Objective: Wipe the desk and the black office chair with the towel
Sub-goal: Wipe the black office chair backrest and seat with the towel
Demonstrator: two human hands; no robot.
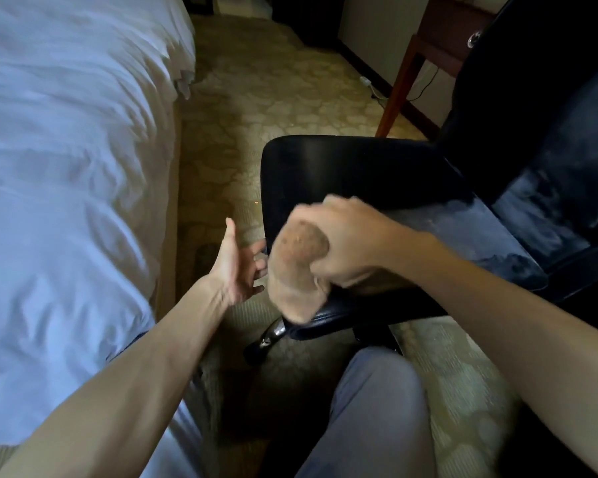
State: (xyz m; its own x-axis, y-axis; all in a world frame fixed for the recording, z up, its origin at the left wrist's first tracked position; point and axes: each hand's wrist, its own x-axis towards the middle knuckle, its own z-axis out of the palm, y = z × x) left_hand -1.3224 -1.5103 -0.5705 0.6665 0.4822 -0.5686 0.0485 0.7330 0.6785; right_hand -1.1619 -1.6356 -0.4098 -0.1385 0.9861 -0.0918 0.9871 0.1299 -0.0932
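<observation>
The towel (297, 270) is motion-blurred and its folds cannot be told. The fingertips of the right grip (346, 243) are buried in it. Of the chair (342, 167), the back runs off the top and right edges, and the seat hides most of the base. The tabletop (453, 29), far right, shows only a leg and front panel. The bed (66, 167) is blurred and cut off at the left. A white thing (366, 81) by the far wall is too small to tell.
</observation>
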